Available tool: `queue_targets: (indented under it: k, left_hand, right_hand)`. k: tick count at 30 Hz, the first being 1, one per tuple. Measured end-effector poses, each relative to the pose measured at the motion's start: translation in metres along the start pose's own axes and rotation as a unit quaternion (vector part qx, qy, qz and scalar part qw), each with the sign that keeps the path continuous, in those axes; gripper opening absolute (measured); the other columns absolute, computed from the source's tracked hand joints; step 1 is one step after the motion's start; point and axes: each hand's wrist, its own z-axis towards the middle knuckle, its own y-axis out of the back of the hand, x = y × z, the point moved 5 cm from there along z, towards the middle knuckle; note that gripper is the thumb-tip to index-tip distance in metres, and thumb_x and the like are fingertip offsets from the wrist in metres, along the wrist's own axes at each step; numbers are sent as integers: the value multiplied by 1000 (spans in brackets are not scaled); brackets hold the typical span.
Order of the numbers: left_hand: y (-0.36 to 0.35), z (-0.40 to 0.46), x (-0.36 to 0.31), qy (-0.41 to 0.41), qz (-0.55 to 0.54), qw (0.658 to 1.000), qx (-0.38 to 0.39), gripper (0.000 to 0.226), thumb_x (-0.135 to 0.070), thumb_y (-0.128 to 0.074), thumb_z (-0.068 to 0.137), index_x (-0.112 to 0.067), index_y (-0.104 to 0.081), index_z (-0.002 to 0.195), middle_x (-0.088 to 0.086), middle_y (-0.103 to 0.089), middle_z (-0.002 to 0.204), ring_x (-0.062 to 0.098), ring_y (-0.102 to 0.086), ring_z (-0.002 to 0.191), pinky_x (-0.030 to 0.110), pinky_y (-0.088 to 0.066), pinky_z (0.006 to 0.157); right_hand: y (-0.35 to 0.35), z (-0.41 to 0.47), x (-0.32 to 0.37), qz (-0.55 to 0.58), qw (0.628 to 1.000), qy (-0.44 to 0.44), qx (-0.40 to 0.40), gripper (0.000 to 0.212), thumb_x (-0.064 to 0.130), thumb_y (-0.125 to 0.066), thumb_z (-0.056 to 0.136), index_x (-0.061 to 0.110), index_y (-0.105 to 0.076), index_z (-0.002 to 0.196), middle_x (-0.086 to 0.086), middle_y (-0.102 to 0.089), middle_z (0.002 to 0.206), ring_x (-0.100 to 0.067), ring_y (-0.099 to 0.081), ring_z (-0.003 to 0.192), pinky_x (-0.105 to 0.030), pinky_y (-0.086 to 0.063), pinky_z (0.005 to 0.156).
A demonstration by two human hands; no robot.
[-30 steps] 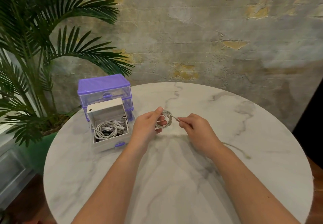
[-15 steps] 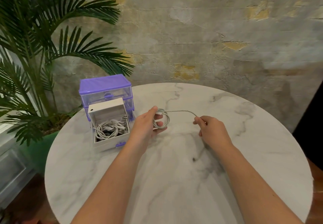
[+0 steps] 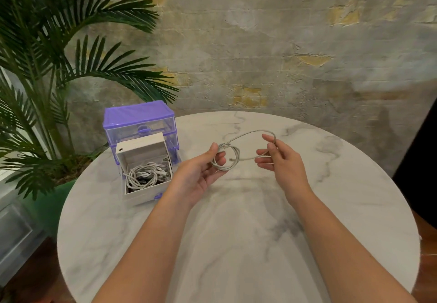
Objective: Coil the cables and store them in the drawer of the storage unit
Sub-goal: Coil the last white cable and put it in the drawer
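Left hand (image 3: 203, 170) pinches coiled cable (image 3: 225, 158); right hand (image 3: 280, 158) seemingly loops slack mid-table.

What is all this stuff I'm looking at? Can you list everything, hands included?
cable: one, pale grey, partly coiled, held above the table between both hands
storage unit: one, purple and clear, far left of the table
drawer: one, white, pulled out, open
stored cables: a white bundle, count unclear, inside the drawer
table: one, round, white marble
palm plant: one, green, left of the table
wall: weathered grey and yellow, behind
left hand: grips the coil
right hand: holds the loose loop
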Motion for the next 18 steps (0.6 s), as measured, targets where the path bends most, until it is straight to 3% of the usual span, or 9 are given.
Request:
queue_targets:
  k: [3, 9, 18]
  left_hand:
    - [0, -1, 1, 2, 2, 1000, -2, 17, -21, -68, 87, -4, -69, 88, 5, -66, 78, 13, -63, 73, 35, -59, 76]
    - [-3, -1, 4, 14, 29, 999, 30, 21, -26, -66, 89, -5, -66, 88, 2, -58, 72, 13, -64, 69, 36, -59, 82]
    - [-8, -1, 9, -10, 69, 996, 49, 26, -27, -65, 88, -5, -69, 101, 6, -75, 94, 15, -72, 83, 28, -60, 74]
  right_hand:
    - [-6, -3, 11, 57, 997, 24, 35, 27, 17, -41, 104, 27, -59, 122, -9, -68, 92, -20, -68, 78, -29, -58, 79]
    - [-11, -7, 11, 108, 991, 3, 76, 29, 18, -40, 104, 27, -54, 128, -7, -70, 82, -20, -67, 71, -29, -58, 74]
    - [-29, -16, -3, 97, 978, -115, 145, 34, 11, -39, 100, 14, -61, 125, -5, -62, 80, -15, -54, 64, -27, -41, 60]
